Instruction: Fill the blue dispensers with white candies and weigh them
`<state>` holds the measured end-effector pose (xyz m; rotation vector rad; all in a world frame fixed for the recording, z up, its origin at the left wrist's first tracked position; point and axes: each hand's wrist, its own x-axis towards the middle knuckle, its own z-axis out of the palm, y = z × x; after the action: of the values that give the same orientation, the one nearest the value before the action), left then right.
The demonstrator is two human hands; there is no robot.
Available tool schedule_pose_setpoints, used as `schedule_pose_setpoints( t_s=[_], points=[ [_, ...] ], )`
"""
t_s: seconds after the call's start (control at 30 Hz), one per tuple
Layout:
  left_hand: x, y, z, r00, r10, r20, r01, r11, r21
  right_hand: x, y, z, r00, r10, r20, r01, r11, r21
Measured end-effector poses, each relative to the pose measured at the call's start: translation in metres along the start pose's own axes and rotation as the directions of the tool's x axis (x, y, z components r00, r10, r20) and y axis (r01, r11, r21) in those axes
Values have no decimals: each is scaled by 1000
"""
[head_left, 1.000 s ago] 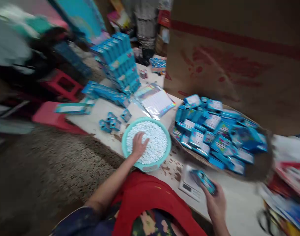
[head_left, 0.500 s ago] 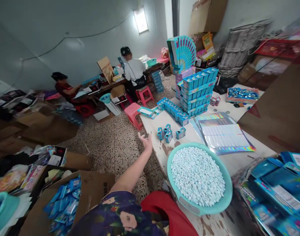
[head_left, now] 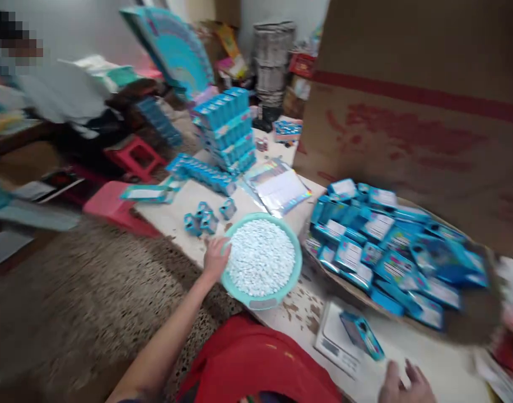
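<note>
My left hand (head_left: 217, 258) is at the left rim of a turquoise basin (head_left: 260, 303), its fingers stretched toward the rim and looking open. White pellets (head_left: 260, 257) fill the basin. At the lower right, my right hand (head_left: 407, 385) shows partly, fingers apart and holding nothing. Nearest to it is a small blue box (head_left: 363, 334), lying tilted on a white scale (head_left: 338, 344). Beyond the basin stand several small blue boxes (head_left: 204, 218). Motion blurs the picture a little.
A large carton (head_left: 470, 336) of blue packets (head_left: 382, 240) occupies the table's right side. Stacked blue boxes (head_left: 225, 129) and plastic sheets (head_left: 277, 187) lie farther back. A red stool (head_left: 117, 207) stands left of the table. A co-worker in white (head_left: 63, 89) sits at the far left.
The view has swung right and down. My left hand has moved from beyond the table's left edge to the basin's rim. My right hand and the scale have come into view.
</note>
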<state>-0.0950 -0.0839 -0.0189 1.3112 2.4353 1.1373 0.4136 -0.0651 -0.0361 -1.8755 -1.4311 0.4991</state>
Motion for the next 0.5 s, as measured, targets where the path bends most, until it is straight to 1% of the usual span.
schedule_pose_setpoints(
  t_s=[0.03, 0.07, 0.1, 0.13, 0.17, 0.2, 0.23, 0.3, 0.37, 0.43, 0.47, 0.5],
  points=[
    [-10, 14, 23, 983, 151, 106, -155, 987, 28, -1, 3, -6, 997, 32, -75, -34, 999, -20],
    [-18, 27, 42, 942, 266, 205, -282, 958, 52, 2, 3, -9, 989, 35, -141, -40, 999, -35],
    [-24, 38, 59, 900, 328, 287, -363, 929, 75, 7, 1, -11, 982, 3, -187, -13, 998, -55],
    [-28, 47, 72, 867, 353, 352, -413, 904, 110, 16, -4, -12, 974, -64, -219, 46, 995, -84],
    [-29, 54, 82, 846, 352, 399, -441, 884, 155, 26, -12, -12, 961, -143, -238, 118, 986, -118],
    [-28, 59, 90, 840, 334, 428, -450, 869, 205, 37, -21, -12, 942, -226, -250, 193, 970, -148],
    [-25, 63, 96, 844, 305, 442, -444, 860, 253, 49, -32, -10, 919, -299, -258, 262, 950, -169],
    [-18, 67, 101, 850, 243, 467, -416, 853, 315, 76, -59, -2, 875, -423, -234, 393, 904, -166],
    [-13, 72, 98, 839, 195, 508, -398, 857, 327, 105, -89, 16, 832, -526, -174, 514, 850, -113],
    [-13, 76, 92, 824, 167, 542, -389, 861, 327, 136, -121, 45, 783, -612, -107, 613, 790, -33],
    [-15, 78, 89, 829, 157, 537, -385, 857, 344, 150, -137, 64, 761, -644, -82, 647, 763, 11],
    [-15, 79, 86, 839, 144, 524, -375, 852, 366, 165, -154, 84, 749, -659, -63, 662, 747, 51]
  ],
)
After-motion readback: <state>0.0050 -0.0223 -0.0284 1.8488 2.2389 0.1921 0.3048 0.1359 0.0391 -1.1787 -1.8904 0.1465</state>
